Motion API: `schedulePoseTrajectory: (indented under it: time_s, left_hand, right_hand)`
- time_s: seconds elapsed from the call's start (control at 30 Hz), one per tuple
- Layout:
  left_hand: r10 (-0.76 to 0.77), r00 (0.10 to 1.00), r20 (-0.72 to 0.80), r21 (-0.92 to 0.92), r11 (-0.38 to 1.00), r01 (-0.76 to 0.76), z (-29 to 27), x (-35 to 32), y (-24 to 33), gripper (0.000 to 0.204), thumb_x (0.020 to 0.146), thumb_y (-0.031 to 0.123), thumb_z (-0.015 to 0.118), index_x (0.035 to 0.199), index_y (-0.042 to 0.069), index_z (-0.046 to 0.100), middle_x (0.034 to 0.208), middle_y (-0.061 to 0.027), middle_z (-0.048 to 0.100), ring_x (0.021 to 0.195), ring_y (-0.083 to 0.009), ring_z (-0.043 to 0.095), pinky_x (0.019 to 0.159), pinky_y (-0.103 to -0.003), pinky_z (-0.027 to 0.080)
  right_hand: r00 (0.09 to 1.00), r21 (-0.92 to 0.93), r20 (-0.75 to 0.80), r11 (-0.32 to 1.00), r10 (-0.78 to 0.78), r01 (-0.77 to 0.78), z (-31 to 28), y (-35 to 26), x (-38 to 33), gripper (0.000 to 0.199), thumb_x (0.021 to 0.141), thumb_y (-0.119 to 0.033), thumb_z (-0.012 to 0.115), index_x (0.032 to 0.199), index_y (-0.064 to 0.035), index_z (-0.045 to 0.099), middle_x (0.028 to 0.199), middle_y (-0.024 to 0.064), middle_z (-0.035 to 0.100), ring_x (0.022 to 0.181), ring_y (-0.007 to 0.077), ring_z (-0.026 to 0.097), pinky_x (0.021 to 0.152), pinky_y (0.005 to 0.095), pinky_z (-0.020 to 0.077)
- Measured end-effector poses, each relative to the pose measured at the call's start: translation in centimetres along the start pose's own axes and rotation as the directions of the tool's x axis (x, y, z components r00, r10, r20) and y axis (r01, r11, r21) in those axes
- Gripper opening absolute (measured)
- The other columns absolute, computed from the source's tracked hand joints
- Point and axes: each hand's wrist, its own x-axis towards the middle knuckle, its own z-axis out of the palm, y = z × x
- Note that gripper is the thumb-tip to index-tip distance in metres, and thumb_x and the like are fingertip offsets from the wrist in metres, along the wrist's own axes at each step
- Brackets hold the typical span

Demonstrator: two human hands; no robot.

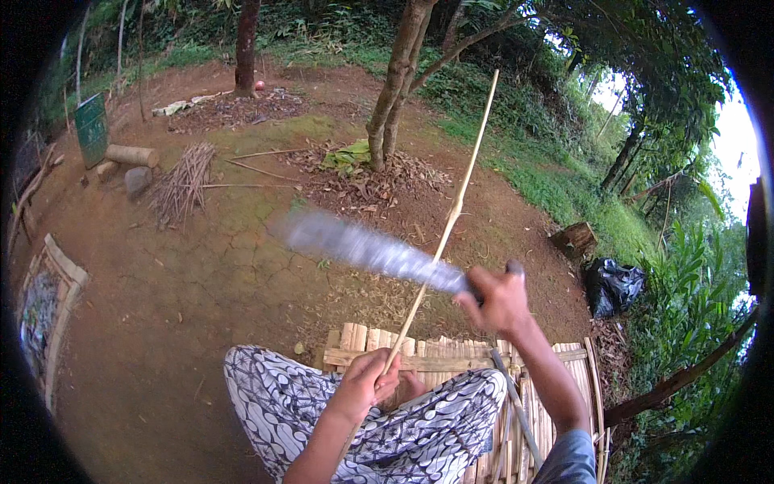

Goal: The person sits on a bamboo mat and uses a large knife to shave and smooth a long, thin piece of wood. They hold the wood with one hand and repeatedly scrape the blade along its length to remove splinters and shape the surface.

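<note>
One slim, pale stick [470, 177] slants from the near middle toward the far right, its lower part clasped by the left hand [369, 379] above patterned cloth [278, 391]. The right hand [501, 302] is closed round one end of a large knife [363, 248], blurred across the stick; whether they touch, I cannot tell. Far left, a bundle of twigs [185, 181] lies on brown ground [161, 306].

Near 1 stump [574, 239] sits 1 black bag [615, 287]; beside 1 trunk [246, 50], perhaps a ball [260, 85].
</note>
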Motion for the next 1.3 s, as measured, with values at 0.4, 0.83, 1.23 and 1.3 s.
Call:
schedulePoseTrajectory:
  time_s: [0.4, 0.83, 1.23, 1.3]
  left_hand:
    - [0.137, 0.988, -0.068, 0.028, 0.990, -0.135, -2.0, 0.3, -0.3, 0.018, 0.093, 0.014, 0.050, 0.102, -0.002, 0.053, 0.069, -0.0005, 0.048, 0.048, -0.0049, 0.041, 0.044, -0.019, 0.035]
    - [0.194, 0.954, -0.230, 0.213, 0.966, -0.146, -1.4, -0.6, -0.4, 0.018, 0.092, 0.014, 0.050, 0.099, -0.002, 0.054, 0.067, -0.0001, 0.048, 0.045, -0.0039, 0.036, 0.040, -0.018, 0.028]
    - [0.146, 0.957, -0.249, 0.136, 0.984, -0.115, -2.3, 0.5, -0.7, 0.020, 0.095, 0.018, 0.046, 0.098, 0.000, 0.054, 0.065, 0.0007, 0.046, 0.042, -0.0030, 0.033, 0.038, -0.018, 0.027]
    - [0.188, 0.952, -0.243, 0.151, 0.976, -0.154, -2.8, 0.4, -0.1, 0.023, 0.096, 0.019, 0.043, 0.099, -0.001, 0.054, 0.064, 0.0015, 0.046, 0.041, -0.0029, 0.033, 0.038, -0.018, 0.027]
  right_hand:
    - [0.963, 0.103, 0.254, 0.987, 0.093, -0.122, 0.3, -2.6, -1.3, 0.044, 0.084, -0.053, 0.049, 0.086, -0.0103, 0.060, 0.053, 0.0092, 0.056, 0.046, 0.0272, 0.058, 0.045, 0.0405, 0.0468]
    - [0.847, 0.315, 0.278, 0.790, 0.452, -0.525, 2.7, -1.3, -1.1, 0.037, 0.086, -0.041, 0.050, 0.081, -0.0057, 0.062, 0.050, 0.0132, 0.055, 0.043, 0.0270, 0.056, 0.045, 0.0405, 0.0467]
    - [0.953, 0.157, 0.300, 0.984, 0.033, -0.083, 4.6, -1.8, -5.1, 0.032, 0.080, -0.040, 0.056, 0.079, -0.0080, 0.059, 0.058, 0.0141, 0.056, 0.052, 0.0297, 0.057, 0.065, 0.0444, 0.0446]
    - [0.902, 0.281, 0.263, 0.867, 0.342, -0.410, 5.1, 0.0, -3.4, 0.040, 0.085, -0.043, 0.052, 0.075, -0.0058, 0.059, 0.048, 0.0114, 0.055, 0.041, 0.0252, 0.055, 0.044, 0.0390, 0.0455]
